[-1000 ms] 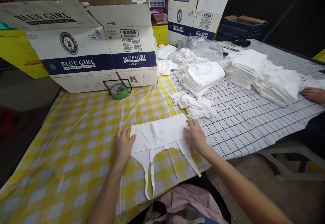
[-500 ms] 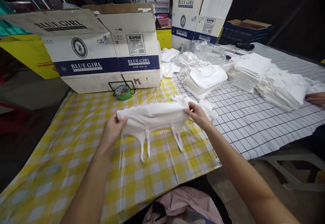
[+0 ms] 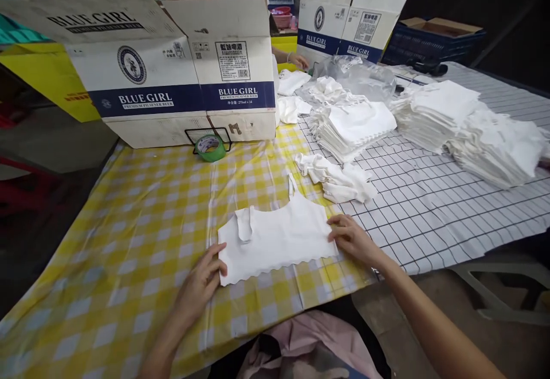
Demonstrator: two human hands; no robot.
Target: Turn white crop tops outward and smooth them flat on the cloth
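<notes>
A white camisole [image 3: 277, 236] with thin straps and a scalloped edge lies spread on the yellow checked cloth, the scalloped edge towards me and the straps on the far side. One strap is folded back over the fabric. My left hand [image 3: 200, 279] grips its left side edge near the lower corner. At the opposite side edge, my right hand [image 3: 352, 239] has its fingers closed on the fabric. Just beyond the camisole lies a crumpled bunch of white garments [image 3: 337, 178].
Stacks of white garments [image 3: 352, 127] and more piles [image 3: 433, 110] stand to the right on the grid cloth [image 3: 412, 207]. A large beer carton [image 3: 180, 70] rises at the back left, with green tape [image 3: 210, 149] before it. Another person's hand [image 3: 298, 60] shows behind the carton.
The camisole was held up with its straps hanging towards me; now it lies on the cloth, straps pointing away. Both hands have come lower and nearer. Another person's hand has appeared behind the carton.
</notes>
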